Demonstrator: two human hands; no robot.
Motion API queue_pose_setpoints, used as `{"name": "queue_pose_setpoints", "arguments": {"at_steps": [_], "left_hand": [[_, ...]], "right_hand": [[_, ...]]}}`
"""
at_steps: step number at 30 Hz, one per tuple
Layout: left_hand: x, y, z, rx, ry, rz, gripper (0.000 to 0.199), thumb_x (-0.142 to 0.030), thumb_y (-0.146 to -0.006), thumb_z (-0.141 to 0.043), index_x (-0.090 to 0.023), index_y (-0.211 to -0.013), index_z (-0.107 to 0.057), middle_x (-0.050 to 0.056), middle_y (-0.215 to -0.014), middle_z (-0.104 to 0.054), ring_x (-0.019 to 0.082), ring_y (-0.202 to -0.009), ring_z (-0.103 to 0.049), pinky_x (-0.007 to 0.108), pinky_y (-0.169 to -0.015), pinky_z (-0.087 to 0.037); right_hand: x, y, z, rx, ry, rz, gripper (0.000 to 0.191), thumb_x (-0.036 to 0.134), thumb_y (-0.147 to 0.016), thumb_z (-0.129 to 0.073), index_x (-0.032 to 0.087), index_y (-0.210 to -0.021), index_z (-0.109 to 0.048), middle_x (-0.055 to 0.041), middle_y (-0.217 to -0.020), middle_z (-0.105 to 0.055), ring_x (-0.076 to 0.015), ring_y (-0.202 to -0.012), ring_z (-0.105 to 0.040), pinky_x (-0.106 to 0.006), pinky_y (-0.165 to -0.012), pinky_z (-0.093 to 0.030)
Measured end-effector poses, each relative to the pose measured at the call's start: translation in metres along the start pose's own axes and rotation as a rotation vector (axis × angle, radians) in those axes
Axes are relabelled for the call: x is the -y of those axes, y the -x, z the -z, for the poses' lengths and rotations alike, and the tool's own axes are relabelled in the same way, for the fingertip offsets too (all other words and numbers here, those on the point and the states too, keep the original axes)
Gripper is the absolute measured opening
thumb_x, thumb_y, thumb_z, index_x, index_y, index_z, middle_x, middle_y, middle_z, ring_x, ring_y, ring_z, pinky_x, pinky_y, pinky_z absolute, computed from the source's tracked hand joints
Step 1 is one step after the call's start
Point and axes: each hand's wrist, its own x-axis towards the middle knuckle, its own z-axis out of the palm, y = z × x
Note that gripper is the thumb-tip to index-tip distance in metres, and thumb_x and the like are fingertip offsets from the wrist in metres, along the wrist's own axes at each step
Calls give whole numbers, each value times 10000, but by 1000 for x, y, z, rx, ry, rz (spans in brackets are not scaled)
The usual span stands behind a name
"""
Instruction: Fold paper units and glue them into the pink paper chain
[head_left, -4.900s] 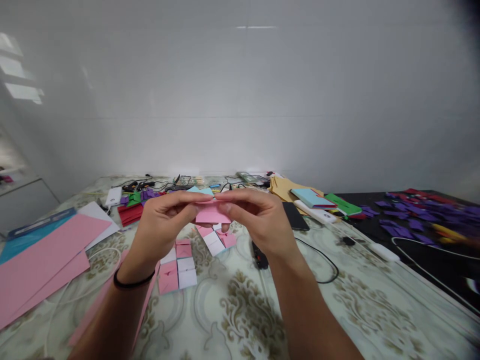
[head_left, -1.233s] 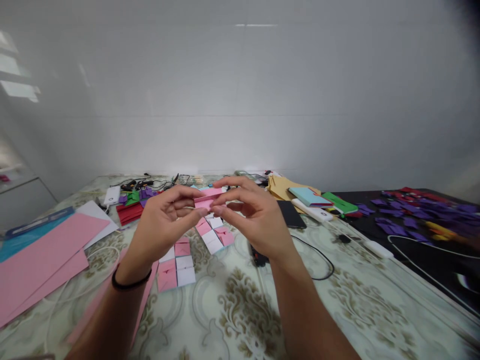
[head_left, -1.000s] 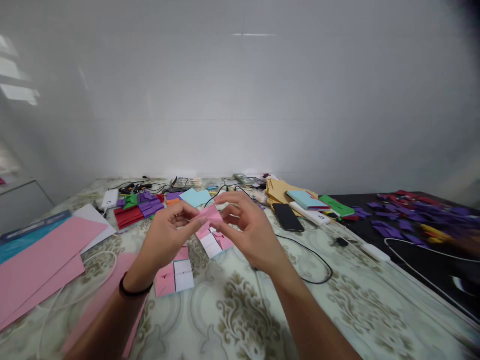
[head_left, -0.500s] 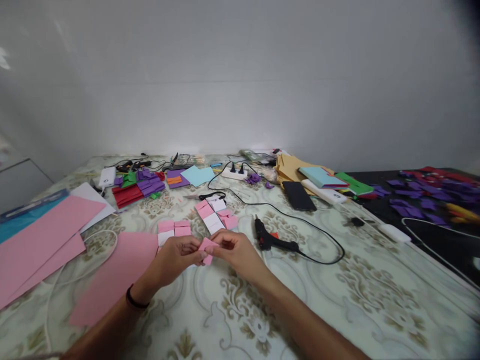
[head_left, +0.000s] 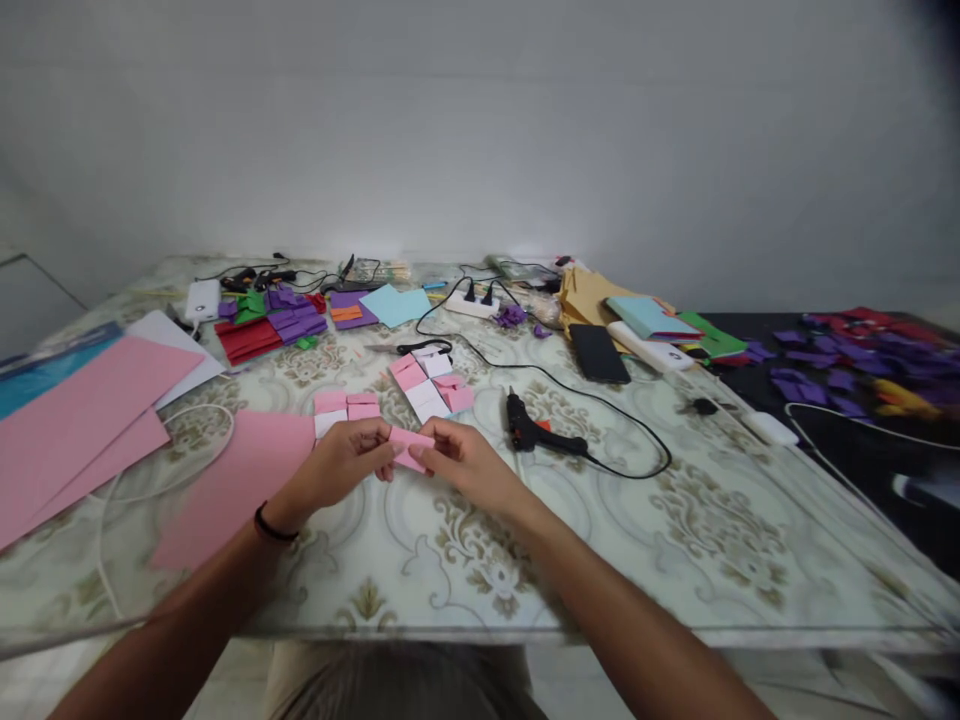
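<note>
A small folded piece of pink paper (head_left: 409,449) is pinched between both hands above the table. My left hand (head_left: 341,462), with a dark band on its wrist, grips the paper's left end. At the other end, my right hand (head_left: 469,462) closes thumb and fingers on it. Just behind the hands lie folded pink and white paper squares (head_left: 431,382), with another pink and white group (head_left: 346,408) partly hidden by my left hand. A large pink sheet (head_left: 247,475) extends under my left forearm.
A black glue gun (head_left: 536,428) with its cord lies right of my hands. Scissors (head_left: 420,348), a power strip (head_left: 472,303) and a dark phone (head_left: 598,353) are farther back. Pink sheets (head_left: 90,420) and a white cable (head_left: 105,540) are at left.
The pink paper has turned from a tilted, upright position to lie more level between my hands. My view has tipped down, showing the table's front edge and my lap.
</note>
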Motion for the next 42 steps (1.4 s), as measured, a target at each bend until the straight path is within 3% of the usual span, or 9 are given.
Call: {"name": "queue_pose_setpoints", "arguments": {"at_steps": [7,13,24,27,32,34,36,39,42], "left_hand": [[0,2,-1,48,49,6,381,-494,-931,-679,-156,-755,-684,50,-605,-730,166,-557,-691,245,-569,-529],[-5,4,-5,-75,46,-8,416,-515,-932,-677,-152,-730,-693,69,-615,-760,184,-552,-730,263,-574,-578],[-8,11,-9,-153,-105,-57,355,-340,-980,-595,-173,-671,-644,10,-523,-704,139,-465,-675,224,-531,-519],[-5,10,-10,-164,-143,-78,383,-320,-999,-562,-173,-655,-641,-5,-516,-675,117,-478,-646,217,-547,-498],[4,7,-15,-230,92,-73,201,-347,-973,-660,-201,-1113,-664,-21,-770,-727,149,-664,-737,271,-669,-605],[6,6,-17,-247,213,-99,324,-321,-949,-702,-230,-1245,-607,-26,-855,-715,151,-700,-753,293,-698,-637],[8,6,-17,-232,260,-125,267,-281,-958,-691,-222,-1209,-623,-23,-841,-714,146,-711,-762,284,-712,-648],[8,6,-16,-244,291,-157,161,-246,-971,-668,-202,-1124,-640,-18,-818,-716,138,-683,-770,268,-693,-656],[7,5,-16,-295,347,-181,197,-243,-944,-709,-212,-1108,-603,-25,-909,-700,134,-641,-769,291,-652,-673]], "right_hand": [[0,2,-2,-18,96,29,399,463,-927,-644,195,-648,-548,41,-594,-493,-123,-586,-431,-260,-563,-300],[-1,1,-3,-97,77,2,371,491,-922,-659,189,-710,-624,15,-614,-625,-129,-560,-483,-265,-571,-341],[8,6,0,-87,111,36,439,531,-973,-626,181,-717,-698,-1,-600,-705,-116,-495,-436,-259,-532,-311],[6,7,-2,-111,95,39,384,472,-986,-613,181,-751,-698,-5,-627,-713,-126,-539,-519,-250,-560,-363],[5,7,-8,-282,155,62,307,371,-985,-602,194,-736,-639,10,-629,-654,-140,-604,-595,-251,-612,-428],[5,7,-9,-284,158,65,266,366,-992,-594,197,-795,-652,13,-637,-648,-145,-609,-606,-259,-625,-448],[5,7,-10,-240,131,69,173,362,-971,-630,199,-941,-683,3,-712,-676,-162,-663,-640,-269,-644,-478],[5,8,-9,-186,19,107,273,380,-967,-649,214,-1184,-649,-29,-893,-712,-184,-783,-694,-285,-685,-527],[3,8,-8,-184,-88,159,238,378,-1006,-609,224,-1183,-648,-32,-932,-705,-169,-779,-702,-292,-712,-544]]}}
